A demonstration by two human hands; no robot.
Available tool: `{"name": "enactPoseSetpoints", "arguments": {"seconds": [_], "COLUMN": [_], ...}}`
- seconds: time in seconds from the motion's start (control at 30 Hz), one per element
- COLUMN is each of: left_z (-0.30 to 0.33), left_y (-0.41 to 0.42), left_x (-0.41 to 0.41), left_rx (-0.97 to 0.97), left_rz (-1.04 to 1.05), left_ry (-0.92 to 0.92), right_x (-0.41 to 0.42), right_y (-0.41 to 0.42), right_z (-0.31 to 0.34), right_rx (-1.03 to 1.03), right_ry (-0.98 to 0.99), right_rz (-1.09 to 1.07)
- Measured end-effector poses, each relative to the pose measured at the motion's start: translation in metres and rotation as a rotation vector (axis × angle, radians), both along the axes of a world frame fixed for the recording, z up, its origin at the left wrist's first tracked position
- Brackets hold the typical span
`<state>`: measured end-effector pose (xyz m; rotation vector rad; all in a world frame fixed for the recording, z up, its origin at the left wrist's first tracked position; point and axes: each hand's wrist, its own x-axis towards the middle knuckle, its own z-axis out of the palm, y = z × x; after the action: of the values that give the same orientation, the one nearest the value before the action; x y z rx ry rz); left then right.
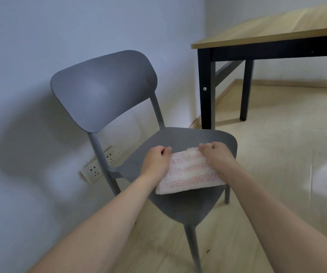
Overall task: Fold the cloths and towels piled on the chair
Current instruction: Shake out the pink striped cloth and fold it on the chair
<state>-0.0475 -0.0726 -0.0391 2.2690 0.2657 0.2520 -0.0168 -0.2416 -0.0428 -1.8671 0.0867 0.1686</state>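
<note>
A pink and white striped towel (190, 172), folded into a flat rectangle, lies on the seat of a grey plastic chair (180, 205). My left hand (155, 159) pinches the towel's far left corner with curled fingers. My right hand (217, 154) grips the far right corner, where a bit of fluffy edge sticks up by the fingers. Both forearms reach in from the bottom of the view. No other cloth shows on the chair.
The chair's backrest (103, 89) faces a pale wall with two sockets (99, 164) low behind it. A wooden table (277, 32) with black legs stands at the right rear. Light wooden floor (286, 174) spreads to the right.
</note>
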Motion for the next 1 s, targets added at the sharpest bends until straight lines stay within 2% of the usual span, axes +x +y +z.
{"name": "enactPoseSetpoints", "arguments": {"seconds": [0.1, 0.2, 0.3, 0.4, 0.5, 0.63, 0.7, 0.83, 0.9, 1.0], "left_z": [-0.013, -0.009, 0.027, 0.103, 0.208, 0.361, 0.430, 0.540, 0.571, 0.586], "left_y": [0.001, -0.002, -0.005, -0.009, -0.015, -0.030, -0.041, -0.084, -0.113, -0.157], "left_x": [0.041, 0.070, 0.082, 0.086, 0.078, 0.057, 0.046, 0.032, 0.029, 0.030], "left_rx": [0.255, 0.248, 0.220, 0.266, 0.316, 0.369, 0.304, -0.049, -0.132, -0.300], "left_rz": [0.011, 0.046, 0.088, 0.098, 0.067, -0.115, -0.180, -0.283, -0.347, -0.336], "left_ry": [-0.018, 0.002, 0.038, 0.085, 0.148, 0.387, 0.460, 0.451, 0.445, 0.427], "right_x": [0.044, 0.067, 0.082, 0.096, 0.092, 0.061, 0.043, 0.032, 0.036, 0.047], "right_y": [0.005, 0.006, 0.003, 0.002, -0.006, -0.033, -0.048, -0.094, -0.122, -0.172], "right_z": [0.006, 0.019, 0.056, 0.129, 0.228, 0.382, 0.453, 0.544, 0.565, 0.582], "right_rx": [-0.031, -0.121, -0.180, -0.192, -0.167, -0.142, -0.169, -0.220, -0.198, -0.156], "right_ry": [-0.105, -0.129, -0.098, -0.088, -0.028, 0.021, 0.016, -0.026, -0.059, -0.111], "right_rz": [0.012, 0.001, -0.032, -0.035, -0.017, 0.060, 0.115, 0.187, 0.214, 0.221]}}
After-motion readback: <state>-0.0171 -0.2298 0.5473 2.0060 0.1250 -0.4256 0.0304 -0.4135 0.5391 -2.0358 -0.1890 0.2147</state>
